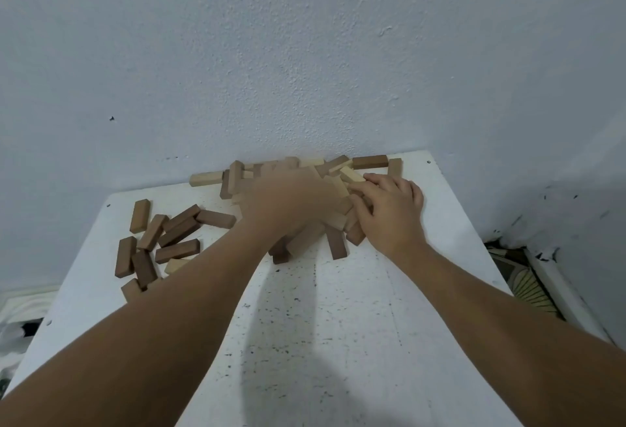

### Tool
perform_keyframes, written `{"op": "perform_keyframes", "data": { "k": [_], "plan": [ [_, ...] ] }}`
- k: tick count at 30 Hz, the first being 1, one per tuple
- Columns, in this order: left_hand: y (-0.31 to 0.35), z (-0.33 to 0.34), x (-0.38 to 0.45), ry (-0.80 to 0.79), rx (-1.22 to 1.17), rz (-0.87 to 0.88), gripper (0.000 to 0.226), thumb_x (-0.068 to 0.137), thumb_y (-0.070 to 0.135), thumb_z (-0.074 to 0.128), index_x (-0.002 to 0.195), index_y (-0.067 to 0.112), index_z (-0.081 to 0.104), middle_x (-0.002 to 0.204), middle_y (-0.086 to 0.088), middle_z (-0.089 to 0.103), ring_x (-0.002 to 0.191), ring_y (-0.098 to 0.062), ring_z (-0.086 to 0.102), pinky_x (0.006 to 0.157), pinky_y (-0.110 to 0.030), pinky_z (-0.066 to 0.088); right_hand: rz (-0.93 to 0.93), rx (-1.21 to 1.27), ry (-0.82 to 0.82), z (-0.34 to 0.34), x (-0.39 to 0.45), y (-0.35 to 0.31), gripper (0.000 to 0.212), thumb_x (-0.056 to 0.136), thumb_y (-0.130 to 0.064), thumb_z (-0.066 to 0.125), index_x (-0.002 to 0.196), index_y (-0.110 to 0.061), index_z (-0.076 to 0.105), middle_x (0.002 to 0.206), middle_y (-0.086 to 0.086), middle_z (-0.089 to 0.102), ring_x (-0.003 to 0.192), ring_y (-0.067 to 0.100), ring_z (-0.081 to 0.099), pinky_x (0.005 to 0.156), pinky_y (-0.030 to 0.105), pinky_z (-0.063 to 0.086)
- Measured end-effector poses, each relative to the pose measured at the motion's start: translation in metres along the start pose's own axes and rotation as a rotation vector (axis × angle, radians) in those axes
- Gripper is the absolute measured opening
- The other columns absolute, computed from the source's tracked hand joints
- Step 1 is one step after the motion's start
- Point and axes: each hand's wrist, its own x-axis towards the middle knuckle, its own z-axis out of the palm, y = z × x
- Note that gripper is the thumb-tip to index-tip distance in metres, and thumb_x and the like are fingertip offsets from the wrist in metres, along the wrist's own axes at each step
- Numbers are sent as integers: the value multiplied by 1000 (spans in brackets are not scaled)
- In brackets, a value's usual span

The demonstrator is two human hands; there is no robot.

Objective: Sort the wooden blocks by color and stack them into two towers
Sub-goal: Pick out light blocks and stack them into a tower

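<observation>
A white table [338,342], speckled with dark flecks, runs from 6 o'clock to a pale blue textured wall [305,53] at 12 o'clock. At 4 o'clock, beside the table's edge, lies patterned flooring [528,287].

A jumbled heap of light and dark wooden blocks [333,189] lies under both hands, with mostly dark blocks [162,240] scattered flat well left of them.

A speckled white table [338,342] stands against a pale blue textured wall [305,53]; patterned floor [528,287] shows at right.
</observation>
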Motion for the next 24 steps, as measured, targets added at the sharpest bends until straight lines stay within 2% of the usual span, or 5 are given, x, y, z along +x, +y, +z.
{"op": "perform_keyframes", "data": {
  "k": [3, 6, 13, 20, 24],
  "plan": [
    [-1, 4, 11, -9, 64, 6, 37, 95, 56, 43, 122, 46, 67, 124, 3, 54, 124, -29, 42, 108, -45, 32, -16, 24, 37, 2, -4, -1, 23, 100, -46, 58, 117, -41, 71, 130, -16, 62, 128, 16, 44, 117, 50, 20],
    [8, 2, 15, -52, 130, -3, 37, 102, 53, 51, 137, 50, 60, 132, -4, 45, 126, -32, 35, 112, -44, 30, -48, 28, 82, 2, -5, 0, 20, 98, -50, 59, 108, -40, 74, 120, -15, 64, 121, 17, 48, 115, 48, 21],
    [14, 0, 11, -111, 107, 10, 44, 88, 68, 66, 129, 50, 66, 129, -3, 39, 126, -30, 32, 112, -42, 27, -48, -23, 63, 2, -5, -2, 33, 89, -66, 63, 108, -40, 68, 111, -7, 54, 110, 21, 44, 107, 42, 27],
    [19, -5, 17, -113, 125, 4, 39, 79, 55, 81, 115, 45, 68, 121, -2, 34, 126, -31, 31, 111, -41, 25, 67, 40, 130, 1, -8, 1, 17, 88, -42, 67, 103, -36, 71, 110, -8, 55, 104, 22, 47, 103, 41, 31],
    [14, -8, 20, -141, 189, 39, 60, 78, 64, 77, 132, 50, 56, 127, -5, 33, 124, -32, 30, 112, -44, 26, 60, 35, 130, 0, -9, -1, 18, 84, -43, 66, 101, -38, 69, 106, -10, 54, 103, 20, 47, 103, 42, 33]
  ]
}}
